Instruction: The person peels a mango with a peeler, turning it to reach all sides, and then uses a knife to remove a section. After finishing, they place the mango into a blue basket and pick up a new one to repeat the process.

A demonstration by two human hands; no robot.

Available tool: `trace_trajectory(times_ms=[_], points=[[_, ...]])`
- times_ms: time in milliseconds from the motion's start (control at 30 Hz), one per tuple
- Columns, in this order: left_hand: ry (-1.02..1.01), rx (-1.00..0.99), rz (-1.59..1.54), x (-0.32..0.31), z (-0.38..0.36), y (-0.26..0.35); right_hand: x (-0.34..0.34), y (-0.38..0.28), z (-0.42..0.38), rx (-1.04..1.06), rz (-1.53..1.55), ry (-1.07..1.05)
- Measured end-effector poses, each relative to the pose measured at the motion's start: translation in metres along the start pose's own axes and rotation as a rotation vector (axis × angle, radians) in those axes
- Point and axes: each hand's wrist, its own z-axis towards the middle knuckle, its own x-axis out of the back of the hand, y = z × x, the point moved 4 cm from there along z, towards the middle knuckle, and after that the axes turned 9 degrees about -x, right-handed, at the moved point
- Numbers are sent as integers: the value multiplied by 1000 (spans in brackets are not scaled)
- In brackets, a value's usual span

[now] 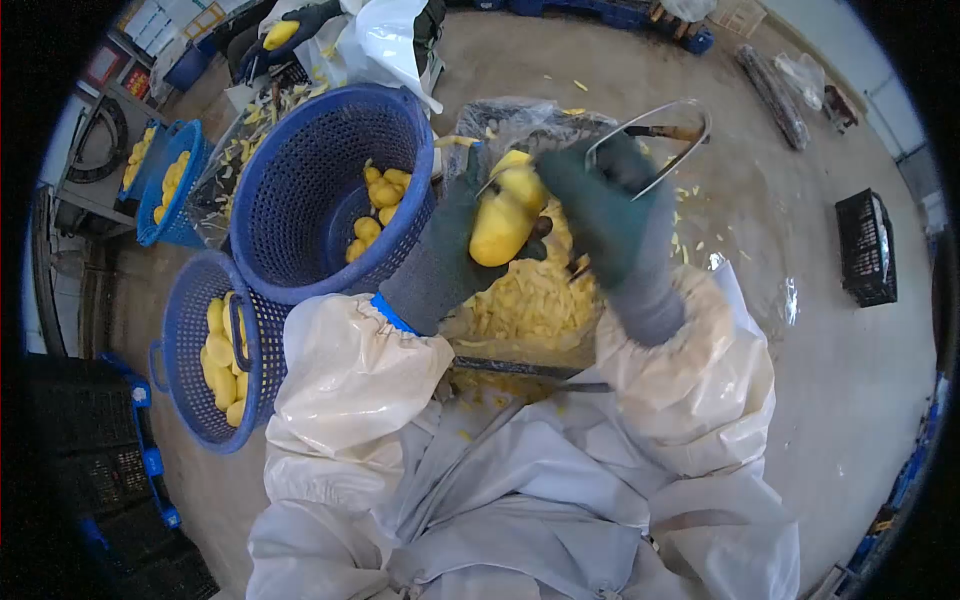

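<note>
My left hand [455,235], in a dark green glove, is closed around a yellow, peeled-looking mango [505,215]. At the mango's right side is my right hand [605,195], also gloved and slightly blurred by motion. It grips a tool that looks like a peeler [690,150], whose bent metal loop sticks out above the hand; its working edge is hard to see. Beneath both hands, pale yellow peel strips [530,310] fill a dark crate [515,367] with clear plastic at its far end.
A large blue basket [290,190] with several yellow fruits stands to the left. A smaller blue basket [255,345] of fruit is nearer me. At top left, another person's gloved hand [310,20] holds a fruit. A black crate [866,248] sits on the floor [820,400] at right.
</note>
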Motion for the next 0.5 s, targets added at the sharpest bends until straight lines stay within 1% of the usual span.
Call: trace_trajectory(times_ms=[33, 67, 100, 167, 233, 267, 300, 367, 433, 467, 500], points=[[-76, -245, 335, -4, -5, 5, -16, 6, -11, -118, 153, -41], [-71, -238, 313, -3, -5, 4, -26, 12, -15, -233, 309, -82], [-64, -228, 291, -3, -6, 4, -20, 12, -10, -206, 218, -9], [-122, -242, 234, 1, -3, 1, 1, 16, 15, -150, 31, 127], [-204, 386, -619, 2, 3, -6, 35, 58, 50, -117, 208, 310], [-88, 367, -493, -5, 0, -3, 51, 68, 58, -61, 126, 329], [-9, 346, -464, -11, 2, -1, 62, 65, 62, -4, 43, 348], [175, 280, -425, -14, 2, -3, 62, 61, 63, 247, -222, 324], [147, 270, -362, -6, 0, -12, 38, 29, 36, 621, -570, 270], [128, 267, -326, -3, 1, -15, 30, 21, 28, 546, -518, 154], [107, 210, -237, -5, -1, -12, 22, 13, 21, 473, -462, 38]])
